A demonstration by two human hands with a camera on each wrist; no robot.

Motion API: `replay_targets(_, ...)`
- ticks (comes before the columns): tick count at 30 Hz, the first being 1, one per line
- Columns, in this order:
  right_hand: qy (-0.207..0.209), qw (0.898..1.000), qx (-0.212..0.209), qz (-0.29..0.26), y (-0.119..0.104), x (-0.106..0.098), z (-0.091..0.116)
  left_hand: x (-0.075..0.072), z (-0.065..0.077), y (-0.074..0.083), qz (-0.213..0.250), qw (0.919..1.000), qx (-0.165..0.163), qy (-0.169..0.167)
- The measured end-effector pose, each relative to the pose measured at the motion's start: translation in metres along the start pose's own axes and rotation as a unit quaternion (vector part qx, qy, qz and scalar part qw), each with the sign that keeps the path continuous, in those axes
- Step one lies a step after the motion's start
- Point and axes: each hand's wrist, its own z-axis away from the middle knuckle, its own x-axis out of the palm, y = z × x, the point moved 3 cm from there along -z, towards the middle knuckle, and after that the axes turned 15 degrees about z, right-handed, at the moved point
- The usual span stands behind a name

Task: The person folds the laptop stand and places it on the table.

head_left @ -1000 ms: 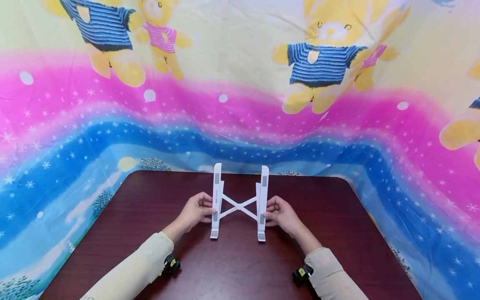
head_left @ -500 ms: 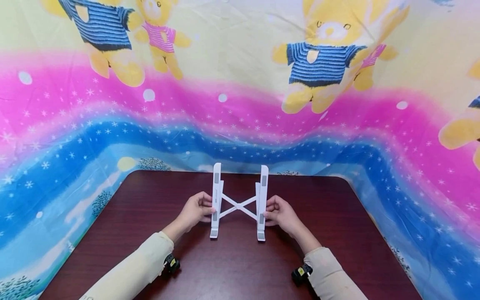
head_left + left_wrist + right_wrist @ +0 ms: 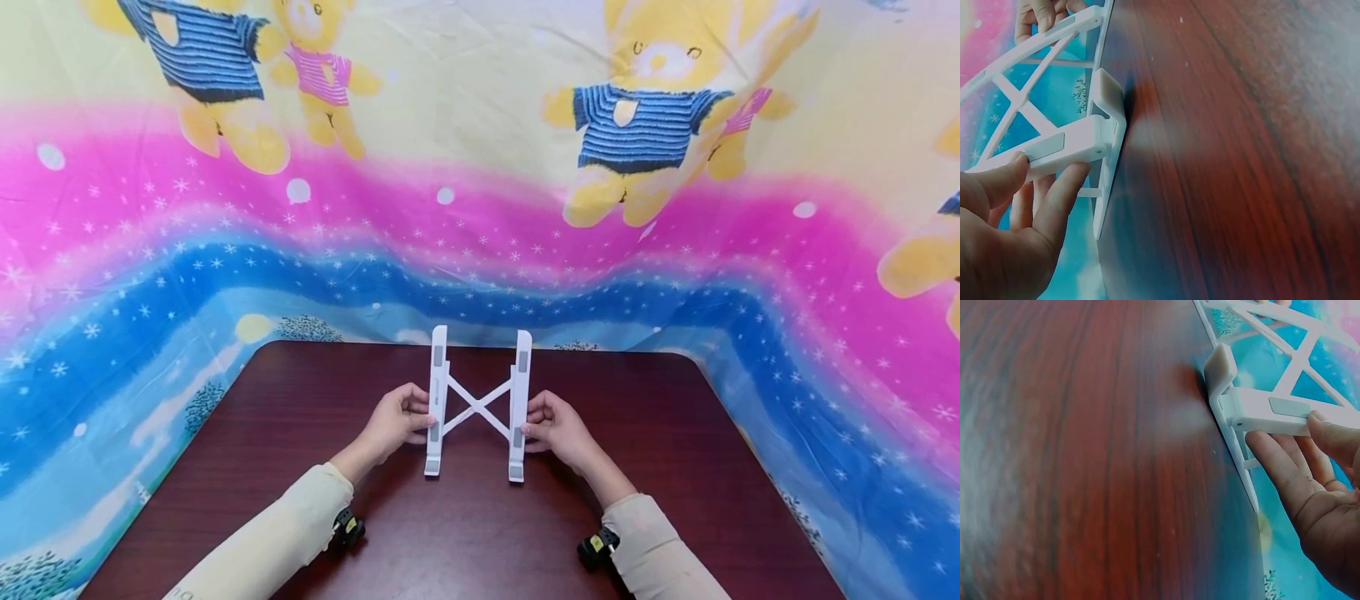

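Note:
A white folding laptop stand [image 3: 477,406] stands unfolded on the table, its two long arms joined by crossed bars. Grey pads sit along the top of each arm, and small lips turn up at the near ends. My left hand [image 3: 394,419] pinches the left arm [image 3: 1075,145] between thumb and fingers, the thumb lying by a grey pad. On the other side my right hand [image 3: 558,427] grips the right arm [image 3: 1260,411] likewise, thumb on top and fingers beneath. Some fingertips are hidden behind the arms.
The dark red-brown wooden table [image 3: 465,533] reaches back to a hanging cloth [image 3: 487,225] printed with bears and snowflakes. A small black camera [image 3: 348,527] is strapped at the left wrist, and another black camera [image 3: 597,547] at the right.
Both hands have moved slightly inward over the last half second. The stand's two arms are closer together, and its crossed bars have become a little steeper.

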Motion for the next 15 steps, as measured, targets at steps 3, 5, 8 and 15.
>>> replay_targets(3,0.004,1.0,0.008,0.0,-0.0005,0.001,0.0005,0.0017,-0.0002,-0.001,-0.001,1.0,0.0,0.003)
replay_targets(5,0.006,1.0,0.011,0.002,-0.0011,0.0011,0.0006,0.0026,-0.0003,-0.0011,0.001,1.0,-0.001,0.005)
replay_targets(8,0.007,1.0,0.008,0.009,-0.0017,0.0014,0.0002,0.0033,-0.0011,-0.0012,-0.001,1.0,0.004,0.004)
replay_targets(15,0.004,1.0,0.006,0.004,-0.0002,0.0048,-0.0032,0.0049,-0.0023,-0.0011,-0.006,1.0,0.004,-0.001)
